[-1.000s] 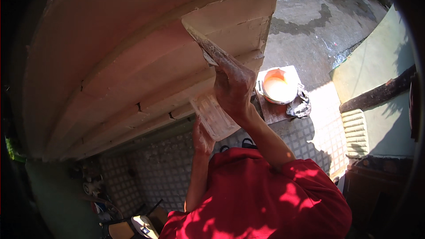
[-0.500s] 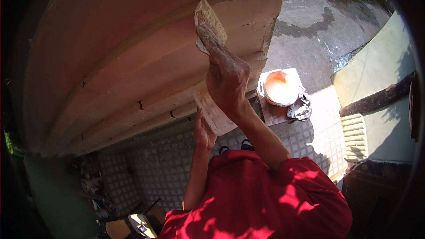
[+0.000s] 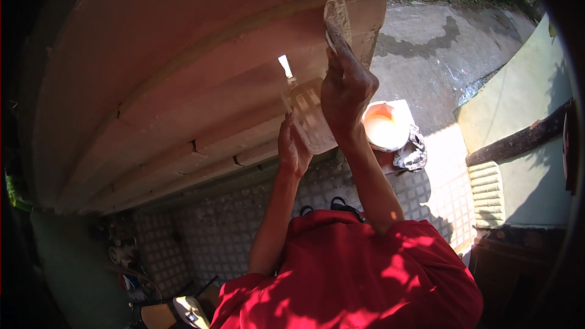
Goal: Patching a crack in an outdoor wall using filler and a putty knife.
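My left hand (image 3: 295,150) is closed on the side of a shallow, clear plastic container (image 3: 312,127), held tilted in front of the ridged surface. Raised to the right of it, my right hand (image 3: 350,96) grips a thin, pale, flat piece (image 3: 339,14) smeared with whitish matter, its far end pointing up. Whether it is a scraper or a pad I cannot tell. The piece is close to a large pinkish-brown panel (image 3: 201,79) with stepped ridges; contact is not clear. Whitish smears cover my right fingers and wrist.
A white bucket (image 3: 385,127) with an orange inside and pale liquid stands on a low stand to the right. Beside it lies a crumpled dark plastic bag (image 3: 412,151). A ribbed cream post (image 3: 486,195) and a pale wall (image 3: 524,91) stand farther right. Assorted items sit at lower left.
Both hands have moved right and slightly up, the container and the flat piece with them. A bright patch of light now shows on the panel above the container.
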Action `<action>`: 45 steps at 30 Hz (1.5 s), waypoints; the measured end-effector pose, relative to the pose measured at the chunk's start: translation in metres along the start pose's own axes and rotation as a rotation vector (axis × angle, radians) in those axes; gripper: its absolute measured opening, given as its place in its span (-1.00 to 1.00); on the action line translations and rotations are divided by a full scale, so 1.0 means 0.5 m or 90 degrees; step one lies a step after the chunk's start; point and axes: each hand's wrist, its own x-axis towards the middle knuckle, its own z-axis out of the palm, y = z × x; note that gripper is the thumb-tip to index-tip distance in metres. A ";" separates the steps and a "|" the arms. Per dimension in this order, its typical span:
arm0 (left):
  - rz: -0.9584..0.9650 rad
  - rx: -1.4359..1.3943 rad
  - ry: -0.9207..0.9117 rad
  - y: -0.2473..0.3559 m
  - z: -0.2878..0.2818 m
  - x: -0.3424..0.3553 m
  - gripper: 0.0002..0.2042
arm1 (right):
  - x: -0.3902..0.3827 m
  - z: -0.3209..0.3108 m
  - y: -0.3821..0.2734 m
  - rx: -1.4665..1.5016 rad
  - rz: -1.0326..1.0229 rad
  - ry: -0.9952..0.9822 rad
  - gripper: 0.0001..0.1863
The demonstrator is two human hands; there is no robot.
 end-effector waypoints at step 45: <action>0.054 -0.038 0.160 0.006 -0.116 -0.138 -0.50 | -0.092 -0.047 0.130 0.360 0.172 0.256 -0.70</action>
